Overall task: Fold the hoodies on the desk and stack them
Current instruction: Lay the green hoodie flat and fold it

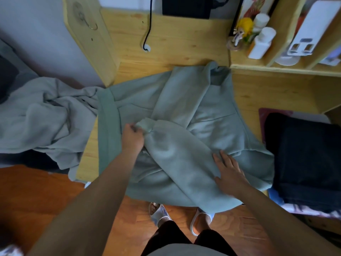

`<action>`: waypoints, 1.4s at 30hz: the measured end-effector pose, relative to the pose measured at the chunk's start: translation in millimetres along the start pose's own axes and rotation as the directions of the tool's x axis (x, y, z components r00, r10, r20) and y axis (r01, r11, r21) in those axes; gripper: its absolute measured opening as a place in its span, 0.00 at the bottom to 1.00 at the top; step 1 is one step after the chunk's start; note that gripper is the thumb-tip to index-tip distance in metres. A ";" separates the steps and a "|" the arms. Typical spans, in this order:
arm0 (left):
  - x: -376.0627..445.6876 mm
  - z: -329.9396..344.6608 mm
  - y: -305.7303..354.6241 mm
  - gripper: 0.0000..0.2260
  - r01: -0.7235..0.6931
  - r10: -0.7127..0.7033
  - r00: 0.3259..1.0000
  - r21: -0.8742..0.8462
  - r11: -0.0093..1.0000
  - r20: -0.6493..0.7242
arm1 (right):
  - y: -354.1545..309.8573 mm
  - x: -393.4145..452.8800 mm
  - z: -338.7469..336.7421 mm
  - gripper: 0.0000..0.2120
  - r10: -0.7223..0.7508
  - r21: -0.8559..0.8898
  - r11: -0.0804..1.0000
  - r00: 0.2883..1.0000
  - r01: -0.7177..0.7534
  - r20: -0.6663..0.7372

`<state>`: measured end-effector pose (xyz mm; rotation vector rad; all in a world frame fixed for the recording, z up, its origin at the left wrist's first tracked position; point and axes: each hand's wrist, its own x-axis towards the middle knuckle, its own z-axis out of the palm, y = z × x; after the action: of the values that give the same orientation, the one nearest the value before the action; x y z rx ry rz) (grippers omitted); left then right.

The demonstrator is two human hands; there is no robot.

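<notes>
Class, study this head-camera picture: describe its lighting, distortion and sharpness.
Head view: dim, flat light with soft shadows and no glare; wide-angle bending curves the desk edges and shelf; slightly soft overall, the green hoodie texture smeared, the right hand a little blurred, the left hand clearer.

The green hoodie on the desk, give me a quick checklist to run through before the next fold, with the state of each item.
1. Left hand has a grip on the sleeve cuff: ok.
2. Right hand lies flat on the sleeve, steadying it: ok.
3. Green hoodie fully on the desk: not ok, its near edge hangs over.
4. Far sleeve already folded across the body: ok.
5. Hood tucked flat: cannot tell.
6. Second hoodie clear of the folding area: ok, it lies bunched to the left.
</notes>
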<state>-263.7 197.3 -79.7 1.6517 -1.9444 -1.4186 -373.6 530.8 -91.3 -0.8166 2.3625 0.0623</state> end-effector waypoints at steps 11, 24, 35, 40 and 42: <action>-25.0 44.7 -43.7 0.27 -0.699 0.534 0.674 0.676 0.236 0.510 | 7.3 -31.3 40.4 0.31 -0.004 -0.192 0.978 0.919 -0.079 -0.395; -141.7 -42.5 -112.3 0.12 -0.314 0.316 0.943 0.042 0.949 -0.102 | -19.4 -100.9 63.9 0.19 0.700 0.794 0.552 0.659 -0.256 -0.275; -166.2 26.3 -206.8 0.14 0.703 -0.269 0.682 -0.711 -0.017 0.680 | 3.8 -73.0 59.5 0.07 0.713 0.966 -0.191 0.651 -0.176 0.259; -166.9 28.3 -198.1 0.33 0.414 -0.136 0.872 -0.857 -0.307 0.470 | 8.3 -63.9 35.3 0.15 0.464 0.813 -0.580 0.800 -0.052 0.382; -171.5 11.5 -203.3 0.34 0.314 -0.171 0.917 -0.916 -0.251 0.361 | 9.0 -78.1 29.2 0.12 0.406 0.790 -0.611 0.836 -0.053 0.370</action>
<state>-83.4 369.5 -173.0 0.9409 0.1851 -2.1789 -315.1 587.2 -70.7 0.9937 1.3790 -1.8715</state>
